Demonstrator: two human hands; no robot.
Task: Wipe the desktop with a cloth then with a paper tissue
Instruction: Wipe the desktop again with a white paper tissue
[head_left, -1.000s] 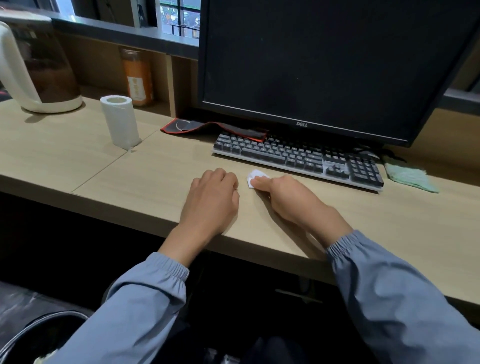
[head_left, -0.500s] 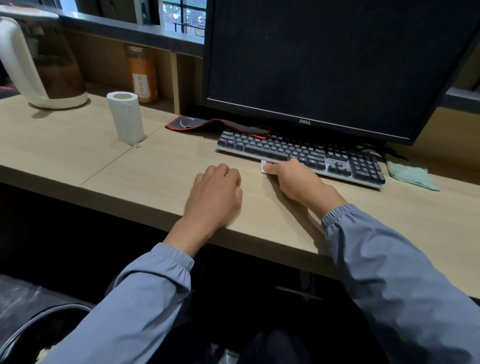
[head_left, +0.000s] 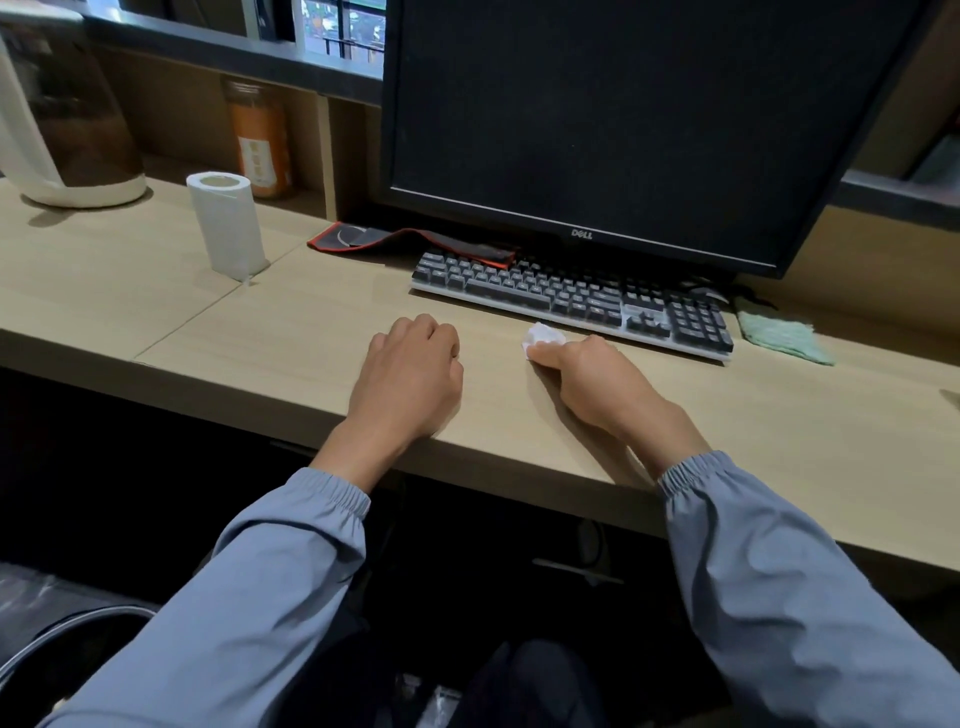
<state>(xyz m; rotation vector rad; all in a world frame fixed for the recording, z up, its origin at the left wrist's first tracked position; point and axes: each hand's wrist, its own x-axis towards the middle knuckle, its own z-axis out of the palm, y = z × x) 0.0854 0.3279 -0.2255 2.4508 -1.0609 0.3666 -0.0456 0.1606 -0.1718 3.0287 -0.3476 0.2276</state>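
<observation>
Pulled back toward the near desk edge since half a second ago: right hand and its paper tissue. Then hard against the keyboard, now just short of its front rail, a sliver of wood between. Unmoved: left hand.

Paper tissue: small crumpled white wad, pinched between thumb and curled fingers of right hand, pressed down on desktop. Only the forward part visible past the thumb tip; rest hidden under the hand.

Just left of the grip: left hand, knuckles up, fingers curled under, holding nothing, resting on desktop, apart from the wad.

Ahead of the grip: keyboard, dark keys in a pale frame; behind it a monitor, screen dark.

Right of the grip, past the keyboard's end: green cloth, lying rumpled on desktop, touched by neither hand.

Well left of the grip: upright paper roll by the seam between two desk boards. Red-edged black mouse pad between roll and keyboard. Further left, white kettle. Orange jar in the recess behind the roll.

Near side of the grip: grey-blue sleeves with elastic cuffs. Dark bin at lower left, below desk level.
</observation>
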